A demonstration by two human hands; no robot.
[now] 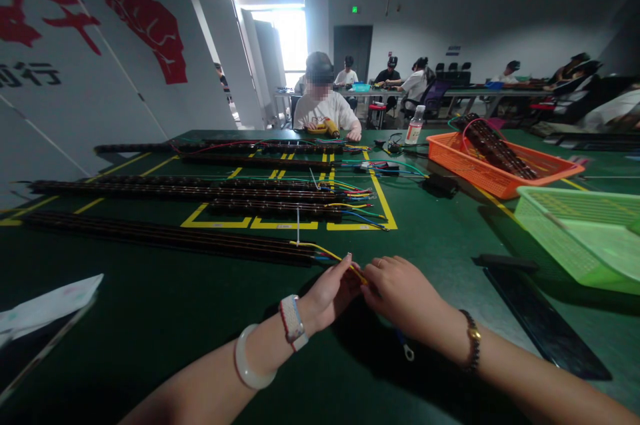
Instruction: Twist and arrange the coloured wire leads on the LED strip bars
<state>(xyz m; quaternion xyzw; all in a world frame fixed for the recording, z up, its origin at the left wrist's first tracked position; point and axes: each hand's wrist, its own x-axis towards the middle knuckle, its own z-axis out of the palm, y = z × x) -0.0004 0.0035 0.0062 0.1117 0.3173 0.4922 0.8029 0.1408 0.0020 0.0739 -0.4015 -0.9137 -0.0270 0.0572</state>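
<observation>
My left hand (333,292) and my right hand (403,292) meet over the green table (165,318), both pinching a yellow wire (333,254) that runs out of the nearest long dark strip (170,236). Fingertips of both hands are closed on the wire near its end. A blue wire with a ring terminal (406,347) hangs below my right hand. A white cable tie (298,225) stands up from the strip near its wired end. My left wrist carries a watch and a pale bangle; my right wrist carries a beaded bracelet.
Several more dark strips (200,188) with coloured wires lie across yellow floor-tape marks. An orange basket (500,162) holding strips and a green basket (580,232) stand at right. A black ruler-like bar (540,318) lies near my right arm. A person (325,105) sits opposite; others work behind.
</observation>
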